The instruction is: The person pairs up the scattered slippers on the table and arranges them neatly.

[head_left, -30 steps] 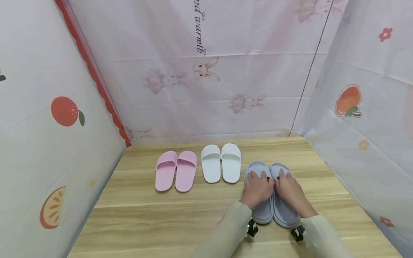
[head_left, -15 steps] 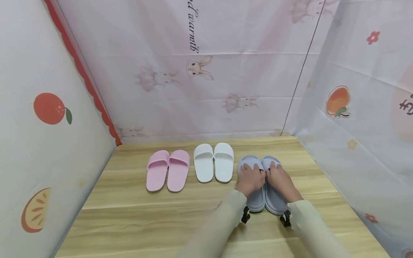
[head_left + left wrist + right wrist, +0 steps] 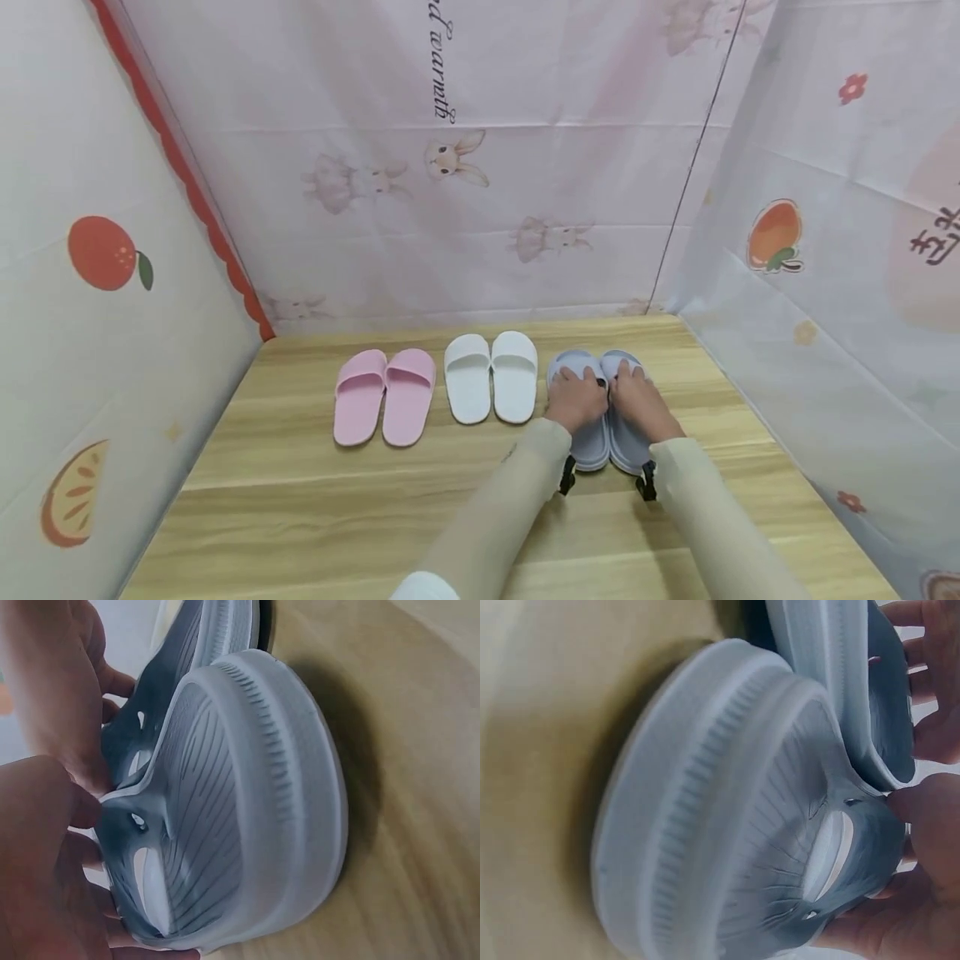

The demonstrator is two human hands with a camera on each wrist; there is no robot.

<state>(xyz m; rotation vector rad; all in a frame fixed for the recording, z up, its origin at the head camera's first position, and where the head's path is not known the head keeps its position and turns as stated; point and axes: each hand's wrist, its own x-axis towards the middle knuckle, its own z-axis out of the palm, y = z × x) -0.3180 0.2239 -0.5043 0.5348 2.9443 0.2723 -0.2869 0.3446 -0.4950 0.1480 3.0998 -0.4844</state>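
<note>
Two grey slippers stand side by side at the right of the head view, toes toward the back wall. On the left grey slipper, my left hand holds the strap, fingers curled over it. The right grey slipper is gripped by my right hand in the same way. In the left wrist view, the left slipper's ribbed heel faces the camera, close over the wood surface. Fingers wrap the strap's edge in the right wrist view. My hands cover much of both straps.
White slippers lie just left of the grey pair, with pink slippers farther left. All rest on a wood-grain surface. Printed cloth walls enclose it at the back and both sides.
Both hands have moved the grey slippers away from me toward the back wall, closer to level with the white pair. The head view has also shifted slightly.
</note>
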